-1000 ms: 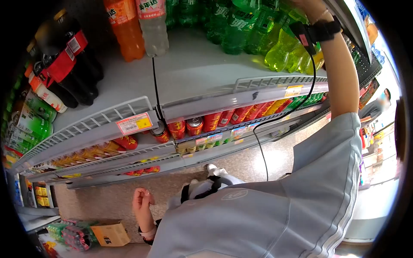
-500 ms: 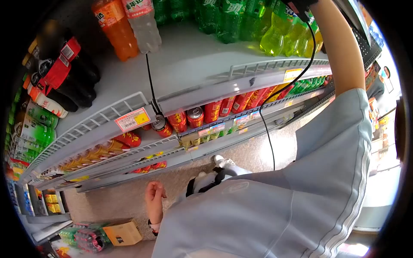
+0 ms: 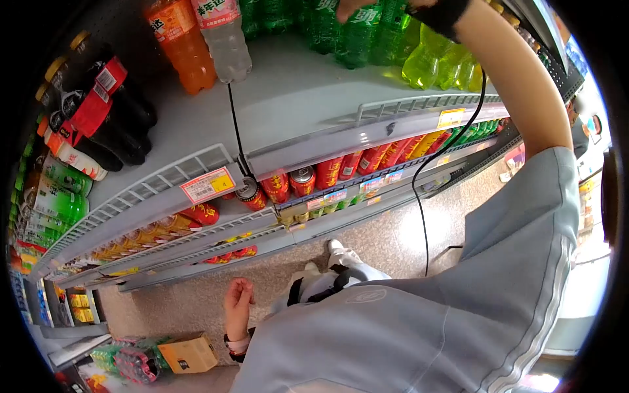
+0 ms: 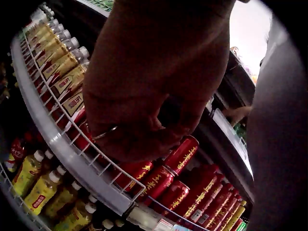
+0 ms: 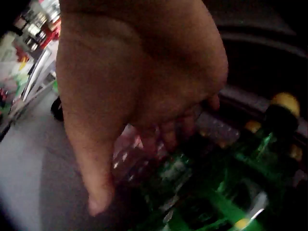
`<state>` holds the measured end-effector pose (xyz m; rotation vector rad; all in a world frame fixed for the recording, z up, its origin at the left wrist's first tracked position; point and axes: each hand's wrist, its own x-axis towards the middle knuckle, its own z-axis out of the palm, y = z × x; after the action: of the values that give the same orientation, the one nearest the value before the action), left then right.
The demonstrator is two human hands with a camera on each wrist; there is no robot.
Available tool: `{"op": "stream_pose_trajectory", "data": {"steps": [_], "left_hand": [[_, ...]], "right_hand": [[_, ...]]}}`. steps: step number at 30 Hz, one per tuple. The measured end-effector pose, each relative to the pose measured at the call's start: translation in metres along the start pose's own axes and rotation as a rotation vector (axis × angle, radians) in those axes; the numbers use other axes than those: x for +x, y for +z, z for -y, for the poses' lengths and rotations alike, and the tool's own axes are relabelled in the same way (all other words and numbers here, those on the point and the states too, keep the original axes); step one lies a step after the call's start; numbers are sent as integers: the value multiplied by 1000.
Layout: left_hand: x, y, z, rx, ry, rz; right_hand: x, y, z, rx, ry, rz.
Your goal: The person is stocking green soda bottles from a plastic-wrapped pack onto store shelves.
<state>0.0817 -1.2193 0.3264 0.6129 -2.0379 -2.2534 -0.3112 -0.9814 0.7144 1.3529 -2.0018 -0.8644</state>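
Observation:
In the head view my right hand (image 3: 352,6) reaches in at the top edge, beside the green bottles (image 3: 357,39) on the upper shelf. The right wrist view shows this hand (image 5: 139,77) with its thumb stretched out and the fingers extended near a green bottle (image 5: 211,192); no grip on it is visible, and the fingertips are partly hidden. My left hand (image 3: 238,306) hangs low in front of the shelves, loosely curled and empty. In the left wrist view that hand (image 4: 159,77), wearing a ring, is in front of red cans (image 4: 183,154) without holding any.
Orange (image 3: 182,52) and clear bottles (image 3: 223,46) stand left of the green ones, dark bottles (image 3: 118,124) farther left. A wire rail (image 3: 151,183) edges the shelf. A black cable (image 3: 419,190) hangs from my right wrist. A carton (image 3: 189,355) lies on the lower left.
My right hand has moved left from above the yellow-green bottles to the green ones. The left hand has shifted slightly right in the head view and remains empty.

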Motion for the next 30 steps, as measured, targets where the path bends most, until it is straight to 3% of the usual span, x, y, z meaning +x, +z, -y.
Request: {"op": "stream_pose_trajectory", "data": {"steps": [2,3,5,8,10,13,16,19,20,21,23,25,30], "left_hand": [[4,4,3,4,-8,10],[5,7,5,10,-14,27],[5,14,6,26,-23,31],[6,22,6,50,-23,41],[8,30,2,46,-17,32],[13,36,-12,88,-59,51],[19,42,-23,41,4,60],[25,51,-63,141,248,-48],[28,57,-81,303,434,-120],[31,66,-103,466,620,-190],[36,81,-141,872,951,-405],[45,91,-162,1112,1100,-581],[86,103,-175,1181,1126,-635]], "right_hand": [[18,15,27,-143,-29,317],[31,28,36,-143,-39,313],[53,59,47,-201,15,711],[46,84,49,-283,4,539],[44,75,53,-292,6,596],[55,81,49,-306,20,845],[64,85,44,-239,49,828],[68,86,42,-138,102,812],[67,87,42,-105,121,809],[57,102,44,-230,79,686],[67,95,44,-181,24,775],[72,70,52,-245,-56,829],[81,94,44,-288,17,839]]}}
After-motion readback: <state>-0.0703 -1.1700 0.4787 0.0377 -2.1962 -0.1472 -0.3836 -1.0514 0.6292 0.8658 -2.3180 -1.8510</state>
